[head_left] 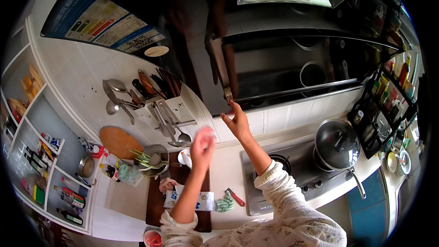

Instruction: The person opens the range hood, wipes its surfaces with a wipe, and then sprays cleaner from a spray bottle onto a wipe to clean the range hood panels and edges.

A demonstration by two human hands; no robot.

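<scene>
My right hand (pixel 238 121) is raised to the lower left corner of the black range hood (pixel 274 71). Its index finger points up and touches or nearly touches the hood's edge, with the thumb apart and nothing held. Lower and to the left, my left hand (pixel 203 146) hangs in the air, its fingers smeared by motion. It is nearest to a ladle (pixel 184 137) on the wall rack and a white bowl (pixel 185 158), and I see nothing in its grasp. Under my left forearm, a white printed packet (pixel 205 201) lies on a dark board (pixel 155 201).
A lidded wok (pixel 337 145) stands on the gas stove (pixel 256 201) at right. A red-handled knife (pixel 237 197) and green cloth (pixel 225 202) lie on the counter. Utensils fill the wall rack (pixel 183 105). A pot with green stalks (pixel 155 158) stands by a round wooden board (pixel 120 142).
</scene>
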